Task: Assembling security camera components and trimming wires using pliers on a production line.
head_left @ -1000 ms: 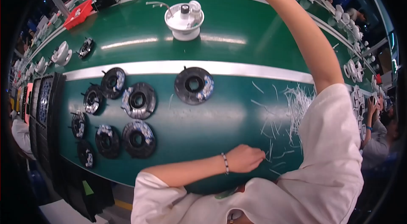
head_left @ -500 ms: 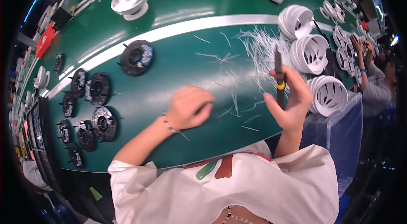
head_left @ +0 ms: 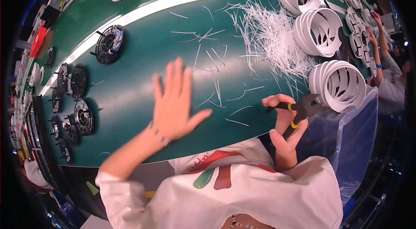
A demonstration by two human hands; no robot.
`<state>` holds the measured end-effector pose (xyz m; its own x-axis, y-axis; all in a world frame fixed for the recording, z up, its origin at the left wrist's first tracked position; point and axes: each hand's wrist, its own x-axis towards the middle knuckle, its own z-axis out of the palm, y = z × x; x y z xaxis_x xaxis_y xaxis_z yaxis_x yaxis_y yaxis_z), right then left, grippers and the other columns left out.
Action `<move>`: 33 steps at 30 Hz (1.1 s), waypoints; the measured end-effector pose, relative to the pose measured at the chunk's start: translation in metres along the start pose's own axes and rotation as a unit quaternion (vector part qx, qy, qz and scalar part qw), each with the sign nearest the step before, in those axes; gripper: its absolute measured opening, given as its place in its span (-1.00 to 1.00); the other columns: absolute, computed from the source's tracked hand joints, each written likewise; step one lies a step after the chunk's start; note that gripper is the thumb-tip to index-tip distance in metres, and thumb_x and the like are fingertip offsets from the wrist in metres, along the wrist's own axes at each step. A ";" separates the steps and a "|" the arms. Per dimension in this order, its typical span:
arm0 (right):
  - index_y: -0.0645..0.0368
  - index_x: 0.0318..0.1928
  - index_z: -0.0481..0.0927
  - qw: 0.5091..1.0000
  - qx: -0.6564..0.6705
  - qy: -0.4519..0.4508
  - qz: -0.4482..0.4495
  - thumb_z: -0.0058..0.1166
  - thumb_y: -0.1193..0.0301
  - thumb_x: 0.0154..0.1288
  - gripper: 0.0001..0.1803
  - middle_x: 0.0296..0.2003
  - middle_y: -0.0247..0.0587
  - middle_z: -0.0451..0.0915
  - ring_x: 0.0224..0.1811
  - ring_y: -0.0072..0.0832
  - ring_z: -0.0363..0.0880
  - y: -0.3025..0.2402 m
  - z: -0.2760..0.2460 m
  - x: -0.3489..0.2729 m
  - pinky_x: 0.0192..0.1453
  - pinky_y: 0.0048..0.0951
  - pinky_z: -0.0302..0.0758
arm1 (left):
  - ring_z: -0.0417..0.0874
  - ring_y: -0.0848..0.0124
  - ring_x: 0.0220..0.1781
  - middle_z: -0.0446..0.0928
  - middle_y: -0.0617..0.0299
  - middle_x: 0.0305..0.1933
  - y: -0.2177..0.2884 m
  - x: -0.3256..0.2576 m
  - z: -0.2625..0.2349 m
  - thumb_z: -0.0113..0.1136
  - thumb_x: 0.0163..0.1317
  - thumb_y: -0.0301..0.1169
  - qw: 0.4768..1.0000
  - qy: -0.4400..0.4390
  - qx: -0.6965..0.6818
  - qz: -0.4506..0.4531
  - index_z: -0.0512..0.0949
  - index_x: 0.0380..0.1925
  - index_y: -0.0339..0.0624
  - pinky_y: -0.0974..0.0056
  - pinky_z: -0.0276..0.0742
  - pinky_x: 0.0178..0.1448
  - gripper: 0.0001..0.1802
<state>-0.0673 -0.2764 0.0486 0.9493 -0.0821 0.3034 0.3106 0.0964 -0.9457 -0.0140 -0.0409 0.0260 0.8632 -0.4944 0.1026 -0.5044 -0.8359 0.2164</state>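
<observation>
My left hand [head_left: 173, 101] is spread, palm down, over the green table [head_left: 134, 116], its fingers pointing toward the far side. It holds nothing. Near the table's right front edge, my right hand [head_left: 286, 120] grips a pair of cutting pliers [head_left: 303, 108] with dark jaws and yellow-marked handles. The handles are apart and the jaws point right, toward a white ringed housing [head_left: 337, 86]. Thin white strips [head_left: 218, 92] lie scattered to the right of my left hand. Farther back is a dense heap of such strips [head_left: 277, 34].
Black round parts with circuit boards [head_left: 83, 116] stand in a group on the left; another round part [head_left: 109, 44] is farther back. More white housings [head_left: 318, 32] line the right. A blue plastic-lined bin [head_left: 357, 138] is at the right edge. Another person's arm [head_left: 378, 51] shows far right.
My left hand has opened from a loose curl into a flat spread and moved left. My right hand has lowered, and the pliers have swung from upright to sideways with handles apart. The view has shifted.
</observation>
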 end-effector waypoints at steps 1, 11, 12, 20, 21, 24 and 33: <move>0.43 -0.06 0.33 1.000 0.024 0.012 0.005 0.03 0.59 -0.37 -0.35 -0.25 -0.03 0.43 -0.13 -0.28 0.42 -0.003 0.000 -0.003 0.02 -0.33 0.27 | -0.14 -0.13 0.32 -0.15 -0.25 0.28 0.005 0.026 0.002 0.03 -0.07 0.14 0.999 0.036 -0.022 0.031 0.00 0.15 -0.43 -0.24 -0.30 0.22 -0.02; 0.43 -0.10 0.38 0.995 -0.094 -0.005 0.011 0.08 0.57 -0.40 -0.37 -0.28 -0.04 0.44 -0.25 -0.32 0.44 -0.011 -0.001 -0.019 -0.11 -0.34 0.36 | 0.57 0.26 -0.27 0.51 0.12 -0.26 -0.039 0.058 -0.045 0.10 -0.19 -0.63 0.938 0.224 -0.140 0.224 0.48 -0.39 -0.24 0.29 0.51 -0.26 -0.75; 0.44 -0.13 0.41 0.979 -0.200 -0.046 -0.001 0.10 0.57 -0.41 -0.39 -0.32 -0.05 0.47 -0.29 -0.35 0.45 -0.014 -0.004 -0.014 -0.13 -0.38 0.37 | 0.56 0.27 -0.30 0.51 0.13 -0.31 -0.055 0.044 -0.052 0.09 -0.16 -0.64 0.961 0.215 -0.074 0.156 0.48 -0.39 -0.23 0.30 0.51 -0.27 -0.76; 0.30 -0.17 0.48 0.913 -0.269 -0.289 -0.104 0.21 0.41 -0.43 -0.40 -0.30 -0.16 0.45 -0.33 -0.30 0.42 -0.009 0.038 0.002 -0.22 -0.37 0.33 | 0.47 -0.02 -0.30 0.41 -0.06 -0.37 -0.173 -0.056 -0.058 0.11 -0.07 -0.55 0.951 0.049 0.108 -0.285 0.37 -0.38 -0.30 0.07 0.41 -0.24 -0.80; 0.30 -0.16 0.48 0.907 -0.275 -0.297 -0.117 0.21 0.40 -0.43 -0.39 -0.30 -0.17 0.45 -0.33 -0.31 0.41 -0.010 0.042 0.002 -0.23 -0.38 0.32 | 0.47 -0.03 -0.32 0.42 -0.08 -0.41 -0.179 -0.054 -0.057 0.09 -0.05 -0.55 0.958 0.038 0.103 -0.266 0.36 -0.42 -0.31 0.06 0.41 -0.25 -0.84; 0.28 -0.21 0.50 0.910 -0.248 -0.318 -0.096 0.27 0.40 -0.36 -0.47 -0.33 -0.17 0.48 -0.34 -0.32 0.45 -0.014 0.055 0.007 -0.25 -0.41 0.35 | 0.49 -0.02 -0.35 0.45 -0.14 -0.48 -0.174 -0.037 -0.055 0.03 -0.02 -0.53 0.969 0.001 0.109 -0.224 0.37 -0.52 -0.35 0.04 0.41 -0.26 -0.90; 0.31 -0.19 0.36 0.638 0.385 -0.611 0.267 0.04 0.53 -0.15 -0.61 -0.36 -0.36 0.48 -0.35 -0.68 0.35 -0.028 0.139 -0.031 -0.26 -0.62 0.34 | 0.52 0.12 -0.36 0.48 0.00 -0.40 -0.039 0.108 -0.036 0.05 0.03 -0.47 0.973 0.132 -0.189 0.020 0.43 -0.31 -0.27 0.23 0.43 -0.26 -0.81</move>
<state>-0.0984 -0.1383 0.0819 0.1115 0.9556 0.2727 -0.5877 0.2847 -0.7574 0.0997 -0.0538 0.0635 0.8439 -0.4037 0.3534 -0.5364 -0.6453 0.5439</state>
